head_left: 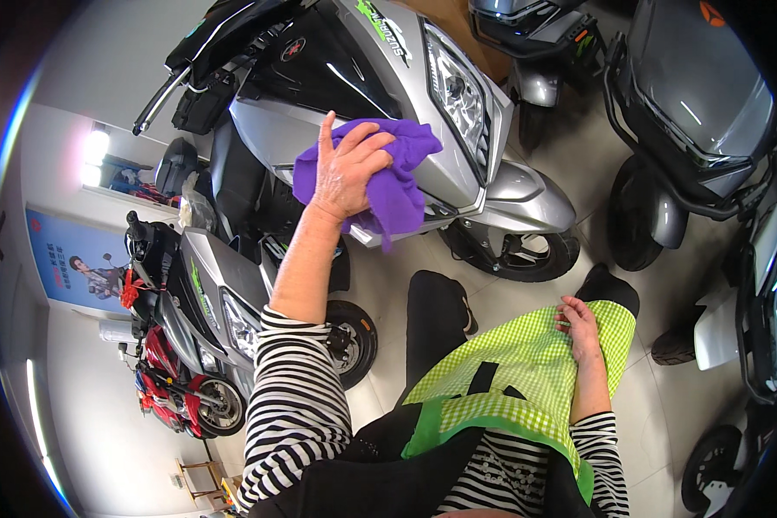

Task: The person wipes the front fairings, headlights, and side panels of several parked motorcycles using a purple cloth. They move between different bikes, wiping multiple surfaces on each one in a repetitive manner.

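Observation:
My left hand [351, 170] presses a bunched purple cloth [408, 168] against the silver side panel of a scooter [268, 129]. Its index finger points up along the cloth while the other fingers bend over the folds. Just ahead of the cloth are the scooter's headlight [459, 91] and silver front fender [531, 203]. My right hand [578, 328] hangs low over the green checked apron [518, 345], fingers loosely bent and holding nothing I can see.
Beside the scooter, at the left, stand another silver scooter [220, 268] and a red motorcycle [166, 358]. Dark grey scooters [699, 78] line the right side. A blue poster [69, 259] hangs on the wall. Pale floor tiles [634, 432] lie underfoot.

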Tool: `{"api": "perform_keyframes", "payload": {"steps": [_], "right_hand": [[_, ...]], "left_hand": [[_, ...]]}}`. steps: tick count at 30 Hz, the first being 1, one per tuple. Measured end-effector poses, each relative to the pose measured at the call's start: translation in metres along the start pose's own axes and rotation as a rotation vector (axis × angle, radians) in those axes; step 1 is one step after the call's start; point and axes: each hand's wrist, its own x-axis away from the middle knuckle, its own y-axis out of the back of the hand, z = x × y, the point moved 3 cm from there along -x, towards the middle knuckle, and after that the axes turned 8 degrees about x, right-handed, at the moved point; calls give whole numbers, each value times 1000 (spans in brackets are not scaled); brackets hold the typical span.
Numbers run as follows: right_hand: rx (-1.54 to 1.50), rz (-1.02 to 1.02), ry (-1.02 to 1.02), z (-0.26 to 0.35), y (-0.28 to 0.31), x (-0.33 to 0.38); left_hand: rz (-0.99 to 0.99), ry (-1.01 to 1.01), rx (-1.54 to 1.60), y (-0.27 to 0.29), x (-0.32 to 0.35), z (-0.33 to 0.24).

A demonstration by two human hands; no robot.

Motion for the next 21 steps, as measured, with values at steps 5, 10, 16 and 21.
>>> {"api": "perform_keyframes", "payload": {"steps": [5,10,16,21], "right_hand": [[-31,-22,-1,-2,4,2],[-33,-12,-6,1,1,1],[3,-9,-15,3,-3,0],[17,-3,-25,2,-5,-2]], "left_hand": [[-6,39,-122,24,12,47],[-41,152,-226,52,29,122],[-116,556,-135,75,53,205],[-110,919,-145,71,61,243]]}}
